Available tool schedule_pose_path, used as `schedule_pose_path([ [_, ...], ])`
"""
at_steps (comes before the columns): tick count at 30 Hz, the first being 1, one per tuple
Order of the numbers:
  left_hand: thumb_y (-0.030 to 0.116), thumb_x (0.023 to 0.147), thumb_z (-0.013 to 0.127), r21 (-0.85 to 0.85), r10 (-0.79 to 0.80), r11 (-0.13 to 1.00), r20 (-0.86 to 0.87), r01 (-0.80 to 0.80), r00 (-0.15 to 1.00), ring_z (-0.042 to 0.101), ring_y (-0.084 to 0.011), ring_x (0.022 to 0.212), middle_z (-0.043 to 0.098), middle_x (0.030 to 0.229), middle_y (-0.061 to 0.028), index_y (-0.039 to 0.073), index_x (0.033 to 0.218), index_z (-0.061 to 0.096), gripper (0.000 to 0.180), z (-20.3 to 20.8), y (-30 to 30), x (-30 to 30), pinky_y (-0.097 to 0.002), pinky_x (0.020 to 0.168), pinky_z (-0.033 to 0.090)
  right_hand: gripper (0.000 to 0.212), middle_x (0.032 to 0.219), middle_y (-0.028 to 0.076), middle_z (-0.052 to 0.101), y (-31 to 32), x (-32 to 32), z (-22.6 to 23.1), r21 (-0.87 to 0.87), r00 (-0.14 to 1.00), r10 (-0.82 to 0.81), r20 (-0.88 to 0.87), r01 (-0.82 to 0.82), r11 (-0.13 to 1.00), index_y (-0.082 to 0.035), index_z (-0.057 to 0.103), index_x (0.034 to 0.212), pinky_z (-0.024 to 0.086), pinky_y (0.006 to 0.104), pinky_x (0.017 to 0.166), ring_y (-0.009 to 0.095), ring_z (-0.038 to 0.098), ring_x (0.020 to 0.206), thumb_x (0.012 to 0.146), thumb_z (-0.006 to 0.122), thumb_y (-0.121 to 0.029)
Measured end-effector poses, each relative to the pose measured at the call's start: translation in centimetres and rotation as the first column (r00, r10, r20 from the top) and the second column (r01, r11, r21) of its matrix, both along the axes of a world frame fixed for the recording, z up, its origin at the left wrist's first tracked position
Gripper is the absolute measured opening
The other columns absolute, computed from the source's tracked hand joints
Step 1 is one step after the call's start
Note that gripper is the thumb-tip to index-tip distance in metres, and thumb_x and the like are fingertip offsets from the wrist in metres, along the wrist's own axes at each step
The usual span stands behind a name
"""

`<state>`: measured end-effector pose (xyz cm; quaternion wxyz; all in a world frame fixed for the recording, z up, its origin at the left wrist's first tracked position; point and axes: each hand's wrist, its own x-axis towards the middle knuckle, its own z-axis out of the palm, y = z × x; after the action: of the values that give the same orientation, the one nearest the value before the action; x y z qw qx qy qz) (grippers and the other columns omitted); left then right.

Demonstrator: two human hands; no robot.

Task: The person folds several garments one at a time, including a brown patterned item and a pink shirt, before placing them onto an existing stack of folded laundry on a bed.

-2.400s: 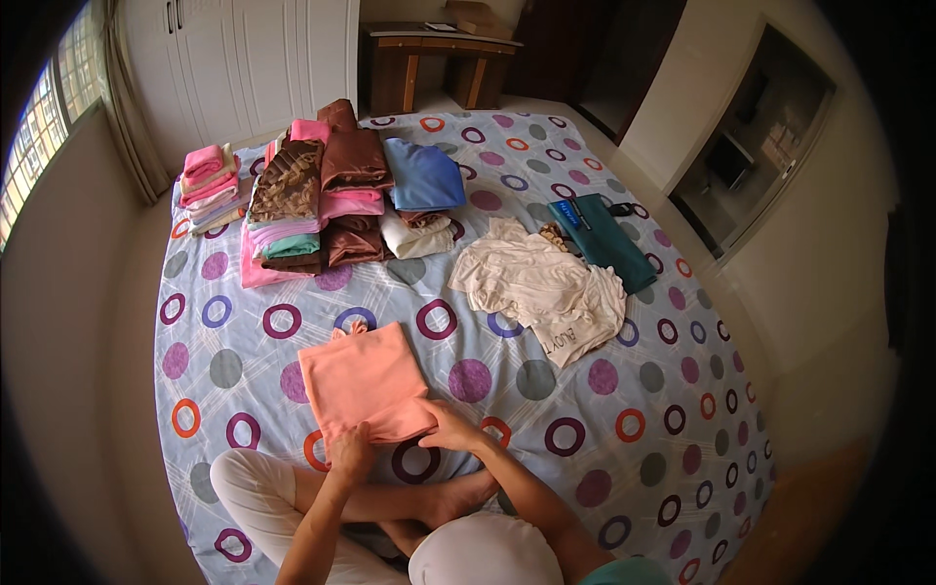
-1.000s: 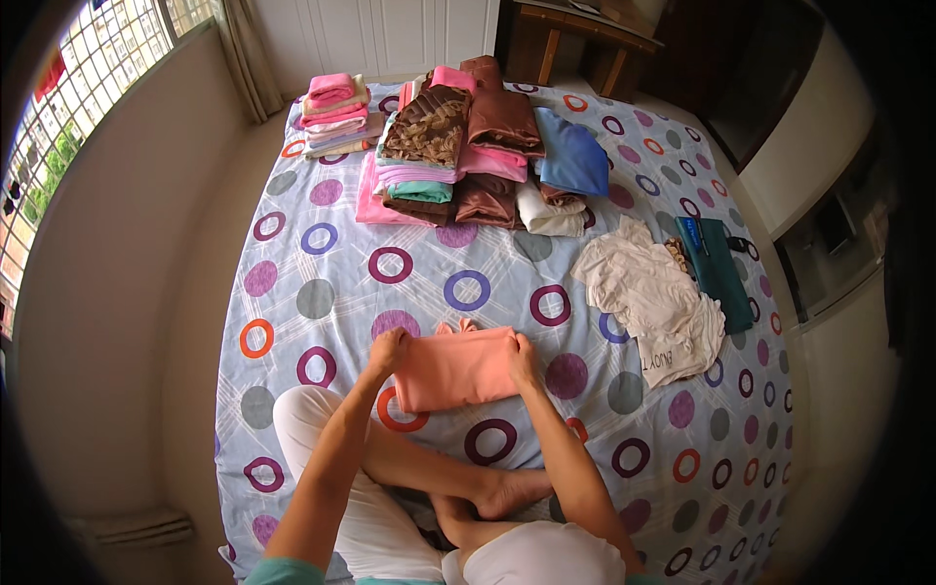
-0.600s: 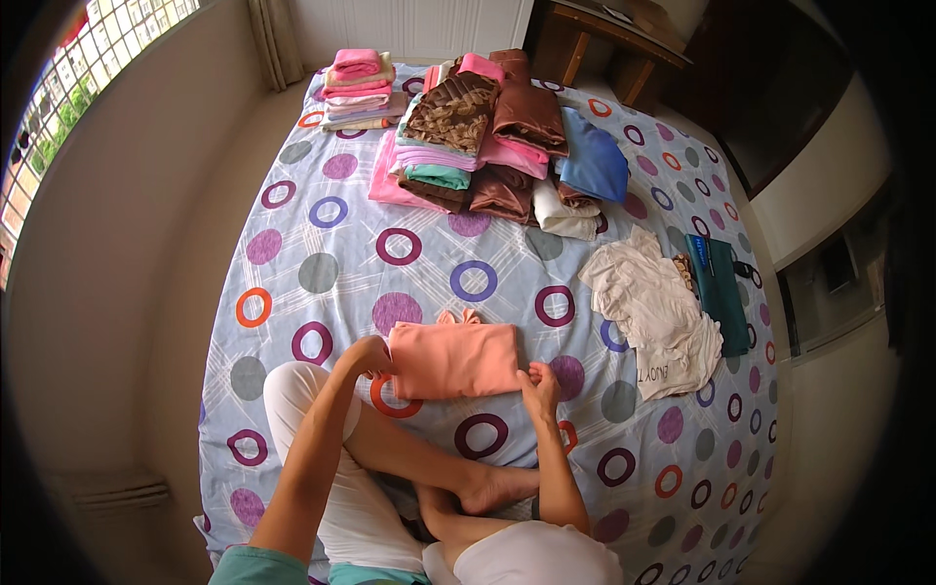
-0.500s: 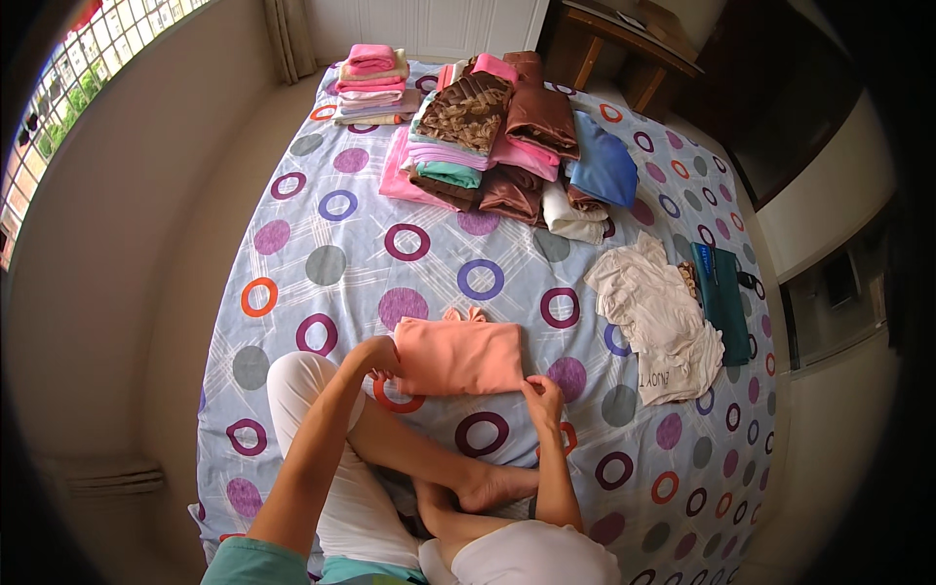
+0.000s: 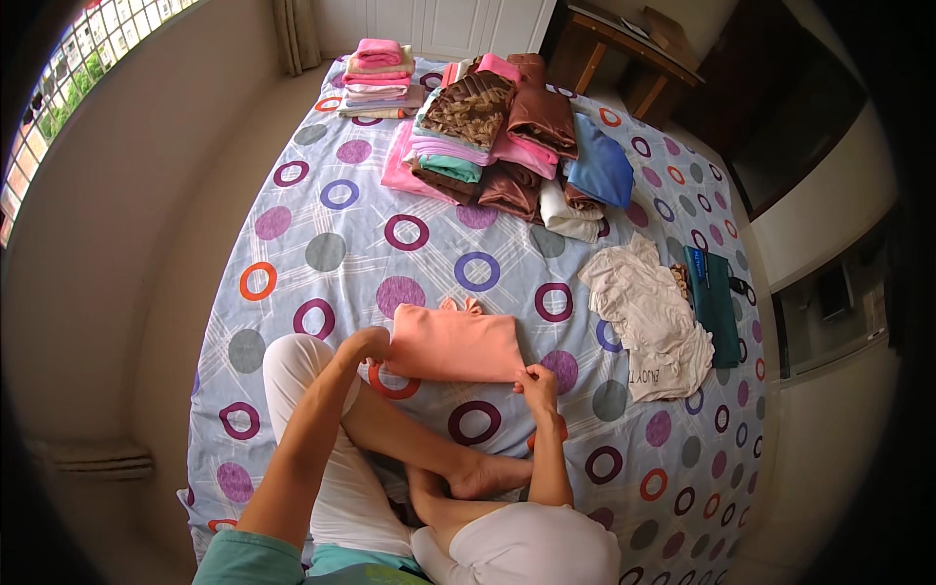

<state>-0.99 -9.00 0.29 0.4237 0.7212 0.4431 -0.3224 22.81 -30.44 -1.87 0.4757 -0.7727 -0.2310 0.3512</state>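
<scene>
A folded peach-coloured garment (image 5: 456, 343) lies on the bed in front of my crossed legs, with small bow-like ties sticking out past its far edge. My left hand (image 5: 367, 345) is at its left edge, fingers curled down around the side; the fingertips are partly hidden. At the near right corner, my right hand (image 5: 537, 386) pinches the cloth between thumb and fingers. The garment looks flat and mostly smooth, its right end slanting toward my right hand.
Stacked folded cloths (image 5: 458, 146) in brown, pink and green stand farther up the bed, beside a smaller pink-topped stack (image 5: 378, 83). A crumpled off-white shirt (image 5: 648, 317) lies to the right, next to a dark green folded item (image 5: 717, 312). A barred window is at left.
The garment's near right corner has been drawn out slightly, so its right side now slants. My left hand has shifted a little up and left; both hands stay at the garment's ends.
</scene>
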Motion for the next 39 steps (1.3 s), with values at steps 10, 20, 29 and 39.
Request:
schedule_pose_path([
  [10,0.023,0.069,0.054,0.612,-0.004,0.712,0.493,-0.344,0.870,0.056,-0.0282,0.070,0.057,0.075,-0.0131,0.002,0.070,0.057,0.021,-0.6,-5.6,2.1,-0.0374,0.063,0.044,0.031,0.111,0.018,0.042,1.1,-2.8,2.3,-0.179,0.702,0.138,0.699,-0.015,0.984,0.003,0.047,0.100,0.033,0.0376,0.086,0.033,0.041,0.099,0.071,0.051,-0.008],
  [20,0.027,0.078,0.036,0.827,-0.326,0.507,0.446,-0.244,0.834,0.019,-0.0229,0.123,0.025,0.131,-0.0087,0.007,0.124,0.031,0.051,-4.2,-10.1,5.7,-0.0418,0.099,0.012,0.046,0.127,0.009,0.031,7.6,-6.8,-0.9,-0.226,0.351,0.497,0.794,-0.589,0.776,-0.008,0.032,0.123,0.009,0.0453,0.098,0.027,0.021,0.120,0.082,0.037,-0.029],
  [29,0.038,0.079,0.037,0.771,-0.172,0.550,0.481,-0.321,0.860,0.013,-0.0234,0.124,0.019,0.134,-0.0051,0.008,0.125,0.030,0.055,-4.7,-10.0,6.1,-0.0438,0.099,0.009,0.047,0.133,0.011,0.018,7.5,-5.4,-0.6,-0.435,0.230,0.554,0.800,-0.413,0.800,-0.023,0.030,0.126,0.006,0.0493,0.097,0.028,0.018,0.122,0.081,0.038,-0.037],
  [39,0.040,0.077,0.041,0.784,-0.080,0.456,0.507,-0.421,0.858,0.015,-0.0285,0.123,0.022,0.131,-0.0165,-0.003,0.124,0.024,0.066,-5.0,-7.4,5.6,-0.0391,0.101,0.008,0.049,0.130,0.008,0.026,7.0,-1.3,-1.4,-0.520,0.345,0.546,0.764,-0.173,0.837,-0.012,0.026,0.127,0.007,0.0535,0.095,0.027,0.019,0.122,0.083,0.034,-0.033],
])
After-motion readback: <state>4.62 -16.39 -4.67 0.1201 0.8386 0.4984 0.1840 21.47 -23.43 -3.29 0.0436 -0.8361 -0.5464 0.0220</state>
